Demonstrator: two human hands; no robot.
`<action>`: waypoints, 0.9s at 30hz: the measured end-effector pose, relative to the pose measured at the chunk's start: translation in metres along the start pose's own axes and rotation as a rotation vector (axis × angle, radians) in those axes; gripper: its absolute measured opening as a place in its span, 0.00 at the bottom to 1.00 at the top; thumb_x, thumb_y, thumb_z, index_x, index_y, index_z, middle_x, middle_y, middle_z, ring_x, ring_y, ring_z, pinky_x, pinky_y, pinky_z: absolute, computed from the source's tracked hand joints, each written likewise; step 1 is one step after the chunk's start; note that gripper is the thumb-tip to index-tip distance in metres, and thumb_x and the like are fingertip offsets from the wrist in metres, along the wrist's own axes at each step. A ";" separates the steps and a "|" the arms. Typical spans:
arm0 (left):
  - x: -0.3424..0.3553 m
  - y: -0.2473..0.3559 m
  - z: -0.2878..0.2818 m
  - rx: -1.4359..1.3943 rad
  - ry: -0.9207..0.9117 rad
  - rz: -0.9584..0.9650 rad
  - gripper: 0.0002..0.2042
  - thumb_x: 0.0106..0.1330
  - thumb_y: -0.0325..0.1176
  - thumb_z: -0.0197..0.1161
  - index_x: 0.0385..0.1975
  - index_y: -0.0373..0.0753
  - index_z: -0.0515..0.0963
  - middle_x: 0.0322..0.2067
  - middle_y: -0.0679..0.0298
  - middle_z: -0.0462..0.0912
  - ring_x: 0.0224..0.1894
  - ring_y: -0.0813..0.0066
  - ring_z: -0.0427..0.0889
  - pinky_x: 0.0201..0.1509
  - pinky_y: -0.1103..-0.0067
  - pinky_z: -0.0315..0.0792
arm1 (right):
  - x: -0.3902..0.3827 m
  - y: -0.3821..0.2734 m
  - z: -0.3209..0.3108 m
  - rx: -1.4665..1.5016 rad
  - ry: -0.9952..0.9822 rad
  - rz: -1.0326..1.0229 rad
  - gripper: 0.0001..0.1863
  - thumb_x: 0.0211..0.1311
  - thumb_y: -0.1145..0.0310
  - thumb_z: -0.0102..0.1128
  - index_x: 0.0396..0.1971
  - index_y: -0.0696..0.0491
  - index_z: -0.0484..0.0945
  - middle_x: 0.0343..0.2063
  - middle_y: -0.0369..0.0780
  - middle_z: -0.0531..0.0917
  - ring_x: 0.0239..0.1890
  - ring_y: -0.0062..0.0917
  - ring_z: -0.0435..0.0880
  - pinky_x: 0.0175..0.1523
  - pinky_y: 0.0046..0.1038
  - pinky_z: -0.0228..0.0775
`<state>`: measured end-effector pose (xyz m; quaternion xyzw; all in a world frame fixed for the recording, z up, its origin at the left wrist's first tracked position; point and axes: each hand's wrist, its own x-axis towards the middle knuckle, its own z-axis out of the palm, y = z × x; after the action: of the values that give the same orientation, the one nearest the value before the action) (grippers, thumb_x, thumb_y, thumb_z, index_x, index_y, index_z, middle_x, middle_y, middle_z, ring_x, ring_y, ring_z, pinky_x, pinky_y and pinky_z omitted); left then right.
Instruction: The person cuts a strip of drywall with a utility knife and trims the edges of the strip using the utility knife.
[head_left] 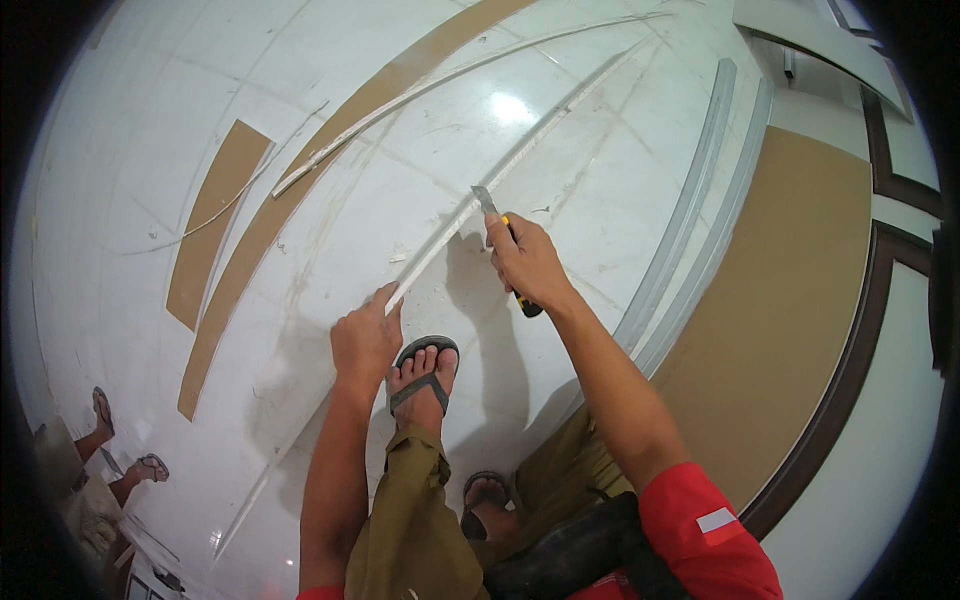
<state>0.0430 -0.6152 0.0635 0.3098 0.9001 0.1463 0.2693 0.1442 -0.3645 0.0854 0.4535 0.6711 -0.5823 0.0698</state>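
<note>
A long, thin white strip (pixel 434 243) runs diagonally over the tiled floor, from the lower left up to the far right. My left hand (pixel 366 338) grips it just ahead of my sandalled foot, fingers closed around its edges. In my right hand (pixel 524 262) is a utility knife (pixel 484 201) with a yellow and black handle. Its extended blade lies at the strip, a short way beyond my left hand; whether it cuts in cannot be seen.
Brown board strips (pixel 215 230) and a narrow white offcut (pixel 400 100) lie to the left. Grey metal channels (pixel 690 215) and a large brown board (pixel 775 290) are on the right, beside a dark-framed door panel (pixel 850 400). Another person's feet (pixel 150 467) show at lower left.
</note>
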 end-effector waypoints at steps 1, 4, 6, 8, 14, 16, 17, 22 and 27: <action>-0.003 -0.001 0.004 0.009 0.027 0.010 0.15 0.77 0.42 0.63 0.58 0.51 0.84 0.23 0.48 0.86 0.29 0.43 0.88 0.35 0.57 0.81 | -0.003 -0.003 -0.001 0.003 0.000 0.000 0.29 0.81 0.47 0.52 0.31 0.60 0.79 0.17 0.39 0.77 0.16 0.23 0.75 0.25 0.32 0.70; -0.002 0.002 0.006 0.020 0.060 0.025 0.14 0.77 0.42 0.63 0.58 0.52 0.84 0.22 0.48 0.86 0.28 0.43 0.88 0.35 0.57 0.81 | -0.004 -0.005 -0.006 -0.004 -0.021 0.118 0.29 0.81 0.47 0.51 0.32 0.60 0.79 0.17 0.40 0.77 0.16 0.26 0.77 0.25 0.33 0.70; 0.000 0.003 0.005 0.021 0.065 0.031 0.14 0.76 0.42 0.63 0.58 0.52 0.84 0.22 0.48 0.85 0.28 0.44 0.88 0.35 0.57 0.81 | 0.007 -0.002 -0.003 0.011 0.040 0.013 0.30 0.81 0.47 0.50 0.32 0.61 0.79 0.17 0.42 0.78 0.17 0.29 0.79 0.26 0.35 0.71; 0.001 0.001 0.006 0.003 0.072 0.036 0.15 0.76 0.42 0.64 0.58 0.52 0.84 0.22 0.48 0.85 0.28 0.43 0.88 0.34 0.57 0.80 | 0.002 0.010 0.003 -0.011 0.057 -0.011 0.30 0.81 0.47 0.50 0.32 0.61 0.79 0.17 0.43 0.78 0.17 0.30 0.79 0.25 0.35 0.71; 0.000 -0.001 0.009 0.004 0.093 0.045 0.15 0.75 0.41 0.64 0.58 0.51 0.85 0.21 0.48 0.85 0.27 0.44 0.87 0.32 0.56 0.80 | 0.003 0.006 -0.005 -0.096 0.065 -0.042 0.29 0.81 0.47 0.50 0.30 0.61 0.79 0.20 0.49 0.82 0.18 0.36 0.80 0.29 0.40 0.73; -0.001 -0.002 0.008 0.021 0.095 0.049 0.14 0.75 0.42 0.64 0.58 0.51 0.85 0.21 0.49 0.85 0.26 0.44 0.87 0.32 0.57 0.79 | 0.004 -0.003 -0.001 0.025 0.083 0.058 0.30 0.81 0.48 0.50 0.28 0.61 0.78 0.20 0.50 0.81 0.18 0.38 0.80 0.30 0.41 0.73; -0.001 -0.002 0.008 0.033 0.098 0.051 0.14 0.75 0.42 0.64 0.57 0.51 0.85 0.21 0.49 0.84 0.26 0.44 0.87 0.31 0.57 0.79 | 0.002 0.004 0.002 0.028 0.084 0.059 0.30 0.81 0.48 0.50 0.28 0.61 0.78 0.20 0.50 0.81 0.18 0.38 0.80 0.30 0.41 0.73; -0.002 -0.004 0.012 0.026 0.114 0.057 0.14 0.76 0.43 0.64 0.57 0.51 0.85 0.20 0.50 0.84 0.25 0.44 0.87 0.31 0.57 0.79 | -0.008 0.002 0.000 -0.062 0.016 0.059 0.30 0.81 0.47 0.50 0.30 0.62 0.78 0.21 0.51 0.81 0.23 0.42 0.82 0.35 0.42 0.73; 0.002 -0.001 0.008 0.025 0.096 0.043 0.14 0.76 0.43 0.64 0.57 0.52 0.85 0.20 0.50 0.85 0.26 0.44 0.87 0.32 0.56 0.80 | -0.004 0.018 0.012 -0.047 0.089 -0.040 0.29 0.81 0.48 0.51 0.29 0.59 0.76 0.17 0.42 0.76 0.19 0.30 0.76 0.27 0.35 0.69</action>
<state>0.0465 -0.6139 0.0558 0.3252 0.9068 0.1555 0.2186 0.1533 -0.3780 0.0711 0.4634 0.6961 -0.5469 0.0390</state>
